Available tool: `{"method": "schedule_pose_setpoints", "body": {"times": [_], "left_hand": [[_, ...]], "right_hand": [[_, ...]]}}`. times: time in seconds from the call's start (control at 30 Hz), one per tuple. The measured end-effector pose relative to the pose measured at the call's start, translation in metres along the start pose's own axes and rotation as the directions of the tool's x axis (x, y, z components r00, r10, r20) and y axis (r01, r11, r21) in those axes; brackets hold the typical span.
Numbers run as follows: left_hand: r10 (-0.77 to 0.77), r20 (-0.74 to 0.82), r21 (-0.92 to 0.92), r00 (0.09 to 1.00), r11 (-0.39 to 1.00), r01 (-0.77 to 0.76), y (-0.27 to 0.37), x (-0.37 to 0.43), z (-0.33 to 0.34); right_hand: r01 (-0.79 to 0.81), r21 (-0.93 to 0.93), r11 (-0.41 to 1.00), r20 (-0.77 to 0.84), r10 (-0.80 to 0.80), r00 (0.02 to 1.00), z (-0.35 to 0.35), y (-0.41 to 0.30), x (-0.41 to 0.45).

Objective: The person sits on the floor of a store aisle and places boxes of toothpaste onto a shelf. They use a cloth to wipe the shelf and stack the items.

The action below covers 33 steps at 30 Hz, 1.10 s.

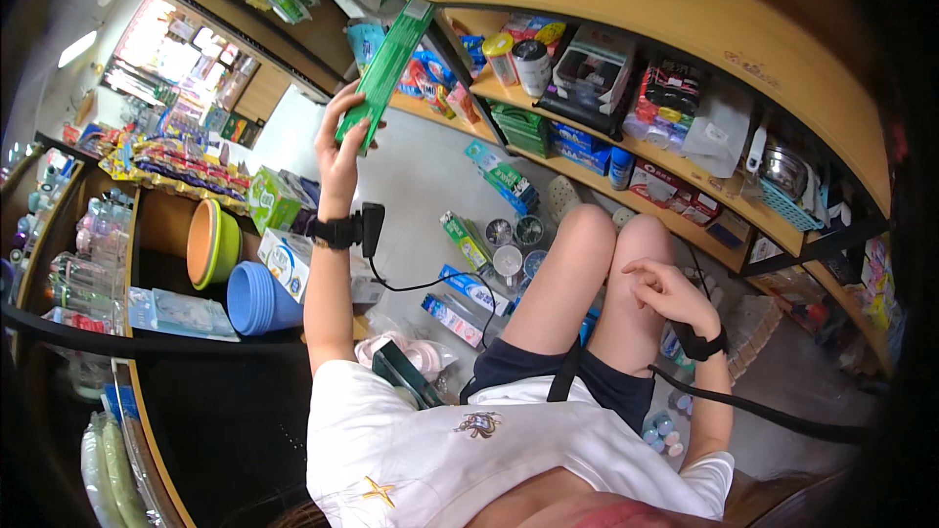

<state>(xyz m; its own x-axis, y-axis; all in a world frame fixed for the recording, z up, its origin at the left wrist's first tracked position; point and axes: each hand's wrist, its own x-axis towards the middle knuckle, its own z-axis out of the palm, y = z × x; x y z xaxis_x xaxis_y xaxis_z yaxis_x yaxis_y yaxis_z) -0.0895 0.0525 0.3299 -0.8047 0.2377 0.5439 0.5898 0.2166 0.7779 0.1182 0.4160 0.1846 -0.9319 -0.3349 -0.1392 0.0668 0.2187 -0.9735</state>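
My left hand (345, 136) is raised at the upper left, with its fingers and thumb around the lower end of a long, flat green carton (389, 70). The carton points up and right, its far end overlapping the edge of the wooden shelf unit. My right hand (660, 286) rests at my right thigh (634, 308), fingers loosely curled and apart, holding nothing. On the floor in front of my knees lie toothpaste-like cartons (501, 169), a green and white carton (466, 240), a blue and white carton (475, 290) and several clear cups (508, 261).
Shelves (733, 194) with packaged goods curve along the right. At the left, another shelf unit (139, 257) holds blue plastic tubs (257, 298) and green and orange basins (213, 243). A black cable (422, 288) hangs from my left wrist device. Pink items in plastic (418, 359) lie beside me.
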Motion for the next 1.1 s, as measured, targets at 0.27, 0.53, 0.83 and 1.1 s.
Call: {"method": "schedule_pose_setpoints", "body": {"times": [0.27,0.53,0.83,1.1], "left_hand": [[0.343,0.089,0.28,0.935,0.892,-0.354,-0.028,0.124,0.076],[0.389,0.04,0.505,0.921,0.787,-0.354,-0.083,0.176,0.105],[0.235,-0.125,0.689,0.964,0.72,-0.086,-0.122,0.229,0.119],[0.161,-0.185,0.743,0.969,0.669,0.03,-0.152,0.254,0.13]], "right_hand": [[-0.191,0.393,0.9,0.045,0.189,0.981,-0.008,0.021,0.001],[-0.142,0.455,0.879,-0.001,0.16,0.987,-0.005,0.028,-0.007],[-0.231,0.427,0.874,-0.014,0.261,0.965,-0.01,0.023,-0.003],[-0.324,0.416,0.85,-0.012,0.362,0.932,-0.008,0.014,0.003]]}}
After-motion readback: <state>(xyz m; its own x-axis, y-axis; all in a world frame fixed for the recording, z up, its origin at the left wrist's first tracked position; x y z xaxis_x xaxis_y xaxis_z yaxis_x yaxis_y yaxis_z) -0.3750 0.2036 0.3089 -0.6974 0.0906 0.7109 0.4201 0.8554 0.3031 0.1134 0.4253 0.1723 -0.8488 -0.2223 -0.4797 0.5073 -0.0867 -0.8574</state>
